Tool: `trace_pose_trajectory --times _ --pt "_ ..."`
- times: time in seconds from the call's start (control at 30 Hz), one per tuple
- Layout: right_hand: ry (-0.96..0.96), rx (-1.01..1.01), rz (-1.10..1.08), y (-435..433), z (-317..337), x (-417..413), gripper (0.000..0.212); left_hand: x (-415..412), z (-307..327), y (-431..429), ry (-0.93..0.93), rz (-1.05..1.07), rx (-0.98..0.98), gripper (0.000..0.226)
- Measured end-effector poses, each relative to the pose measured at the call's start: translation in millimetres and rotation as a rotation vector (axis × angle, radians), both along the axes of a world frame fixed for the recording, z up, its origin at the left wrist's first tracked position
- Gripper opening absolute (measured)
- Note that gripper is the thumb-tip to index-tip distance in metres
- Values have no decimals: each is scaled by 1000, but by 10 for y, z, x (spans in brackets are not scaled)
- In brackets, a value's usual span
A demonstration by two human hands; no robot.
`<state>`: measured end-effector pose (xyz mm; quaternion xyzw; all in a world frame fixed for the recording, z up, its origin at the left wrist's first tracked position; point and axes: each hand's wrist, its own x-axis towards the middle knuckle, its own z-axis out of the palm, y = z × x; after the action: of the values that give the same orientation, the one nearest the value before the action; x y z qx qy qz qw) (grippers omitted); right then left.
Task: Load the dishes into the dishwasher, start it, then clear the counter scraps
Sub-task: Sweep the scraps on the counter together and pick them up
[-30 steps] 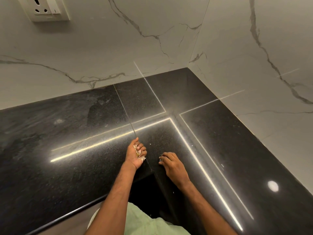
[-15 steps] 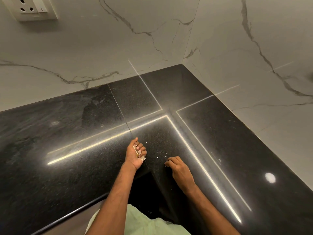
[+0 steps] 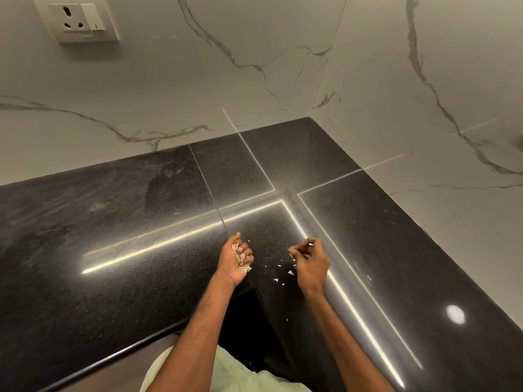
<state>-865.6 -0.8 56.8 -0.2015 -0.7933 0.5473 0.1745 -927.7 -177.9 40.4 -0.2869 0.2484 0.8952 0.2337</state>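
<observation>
Scraps (image 3: 278,271) lie as small pale bits on the black counter (image 3: 113,250). They are scattered in the narrow space between the person's two hands, not far from the inner corner of its front edge. More scraps sit in the left hand (image 3: 236,260). It rests palm up on the stone, and its fingers are curled over a little heap of whitish and yellowish pieces (they look like thin dry skins, but of what kind one cannot tell). The right hand (image 3: 310,263) is just beside the loose bits, with the knuckles up and the fingers bent together. At its fingertips it pinches one pale flake (image 3: 310,244). A single crumb (image 3: 286,319) lies apart from the others, nearer to the person.

The counter is polished and turns around a corner. It reflects long bright lines of light and one round light spot (image 3: 455,314) on the right side. Behind it, two walls (image 3: 254,80) of pale tile with grey veins meet in a corner. A socket plate (image 3: 85,19) with a switch is fixed high on the left wall. Between the forearms, at the bottom, shows a piece of pale green garment (image 3: 226,372).
</observation>
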Motion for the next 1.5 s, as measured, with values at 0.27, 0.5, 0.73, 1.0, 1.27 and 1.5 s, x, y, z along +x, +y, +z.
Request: trace_pose_trajectory --times 0.27,0.5,0.73,1.0,1.27,1.5 --pt "141 213 490 -678 280 -146 22 68 79 183 24 -80 -14 48" --pt "379 764 525 -697 130 -91 25 95 7 105 -39 -67 11 35" --pt "262 871 616 -655 2 -132 38 18 -115 44 -85 -59 63 22" --pt "290 431 457 -653 88 -115 22 44 -34 120 -58 -81 41 35" --pt "-14 357 214 15 -123 124 49 -14 36 -113 41 29 73 41" --pt "-421 785 305 -384 -520 187 95 -152 -7 -419 62 75 82 41"
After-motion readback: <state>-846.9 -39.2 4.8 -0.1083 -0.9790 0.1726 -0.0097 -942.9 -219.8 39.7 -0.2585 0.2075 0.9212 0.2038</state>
